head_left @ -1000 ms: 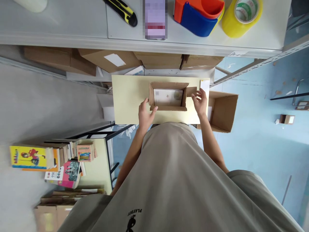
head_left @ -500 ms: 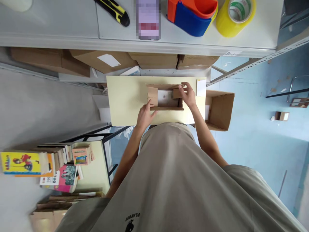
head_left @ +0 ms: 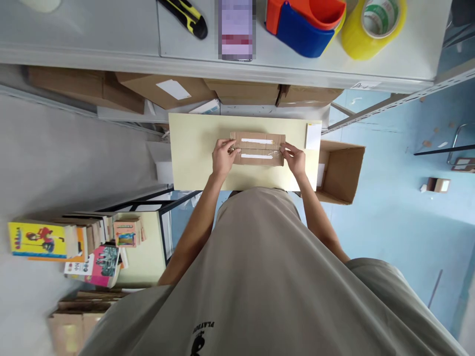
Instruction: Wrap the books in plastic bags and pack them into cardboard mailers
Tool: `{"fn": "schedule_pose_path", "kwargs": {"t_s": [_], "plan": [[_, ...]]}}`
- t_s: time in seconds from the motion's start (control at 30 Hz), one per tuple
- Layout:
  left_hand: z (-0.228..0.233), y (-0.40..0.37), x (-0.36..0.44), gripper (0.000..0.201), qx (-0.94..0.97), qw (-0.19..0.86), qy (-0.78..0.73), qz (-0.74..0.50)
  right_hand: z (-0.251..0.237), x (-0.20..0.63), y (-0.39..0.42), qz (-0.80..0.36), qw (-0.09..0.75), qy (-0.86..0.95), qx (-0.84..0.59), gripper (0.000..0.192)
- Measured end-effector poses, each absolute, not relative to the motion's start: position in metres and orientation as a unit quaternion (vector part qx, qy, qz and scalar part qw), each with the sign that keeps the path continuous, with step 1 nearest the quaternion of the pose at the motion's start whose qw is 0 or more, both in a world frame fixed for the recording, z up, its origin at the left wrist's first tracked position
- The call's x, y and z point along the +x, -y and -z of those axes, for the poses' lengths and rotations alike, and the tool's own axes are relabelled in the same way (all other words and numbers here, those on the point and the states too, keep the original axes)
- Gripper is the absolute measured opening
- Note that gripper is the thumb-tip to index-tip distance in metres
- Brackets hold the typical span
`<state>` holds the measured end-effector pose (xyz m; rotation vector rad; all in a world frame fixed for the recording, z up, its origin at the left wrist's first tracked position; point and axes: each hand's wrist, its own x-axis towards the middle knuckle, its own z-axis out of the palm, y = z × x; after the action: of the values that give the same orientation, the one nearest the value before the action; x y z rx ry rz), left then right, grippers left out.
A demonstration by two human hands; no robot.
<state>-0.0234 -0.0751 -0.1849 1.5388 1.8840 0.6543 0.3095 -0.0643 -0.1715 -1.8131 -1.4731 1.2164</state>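
Observation:
A small cardboard box [head_left: 257, 149] lies on the pale yellow tabletop [head_left: 196, 168], its long top flaps folded down so that they meet along a middle seam. White strips and bits of clear tape mark the flaps, and the inside is hidden. At the box's left end, my left hand [head_left: 222, 159] pinches the edge between thumb and fingers. My right hand [head_left: 296, 159] grips the opposite end in the same way, with its fingertips at the seam.
On the shelf above lie a box cutter [head_left: 187, 19], a phone [head_left: 236, 29], a tape dispenser [head_left: 306, 27] and yellow tape [head_left: 373, 27]. A white pad [head_left: 313, 135] sits at the table's right, beside an open carton [head_left: 343, 170]. Books [head_left: 39, 240] stand lower left.
The box's long flaps have come down over its opening. Both hands have shifted to grip the two ends at the seam. The view has moved slightly.

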Motion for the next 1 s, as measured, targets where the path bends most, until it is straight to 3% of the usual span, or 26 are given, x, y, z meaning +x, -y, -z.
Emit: {"fn": "schedule_pose_path", "kwargs": {"t_s": [0.23,0.73,0.87,1.0], "plan": [[0.175,0.077,-0.023,0.028,0.557,0.350,-0.700,-0.277,0.170,0.303,0.077,-0.436,0.273,0.521,-0.681,0.043],[0.171,0.085,-0.017,0.023,0.565,0.326,-0.705,-0.278,0.154,0.303,0.092,-0.419,0.206,0.555,-0.689,0.047],[0.140,0.062,-0.010,0.024,0.595,0.246,-0.709,-0.286,0.117,0.295,0.075,-0.307,0.202,0.635,-0.680,0.045],[0.079,0.016,0.016,0.026,0.656,0.198,-0.641,-0.346,0.043,0.281,0.019,-0.176,0.287,0.704,-0.625,0.050]]}}
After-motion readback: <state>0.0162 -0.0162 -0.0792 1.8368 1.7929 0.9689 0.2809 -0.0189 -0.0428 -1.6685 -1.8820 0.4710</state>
